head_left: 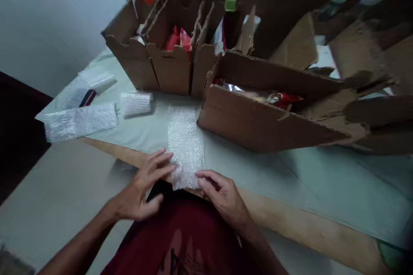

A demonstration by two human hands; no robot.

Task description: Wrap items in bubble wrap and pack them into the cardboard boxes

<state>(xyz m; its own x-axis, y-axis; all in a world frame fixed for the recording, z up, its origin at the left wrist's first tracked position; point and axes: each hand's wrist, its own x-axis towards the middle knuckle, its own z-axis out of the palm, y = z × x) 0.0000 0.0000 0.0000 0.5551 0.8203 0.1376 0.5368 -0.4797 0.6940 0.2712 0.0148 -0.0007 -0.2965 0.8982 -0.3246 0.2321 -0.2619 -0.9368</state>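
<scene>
A flat strip of bubble wrap [185, 142] lies on the table, its near end reaching the table's front edge by my body. My left hand [143, 191] is open, fingers spread, with the fingertips at the strip's left side; I cannot tell whether they press on it. At the near right corner, my right hand [222, 195] has thumb and forefinger closed on the bubble wrap. A small roll of bubble wrap [136, 104] sits farther left, beside a longer folded piece of bubble wrap [82, 121].
Upright cardboard boxes [172, 68] with red packets inside stand along the back. A long cardboard box [264, 122] with wrapped items lies to the right. A dark red and black object [87, 98] rests at the left near more clear wrap [97, 78]. The pale-covered table [309, 180] has a wooden front edge.
</scene>
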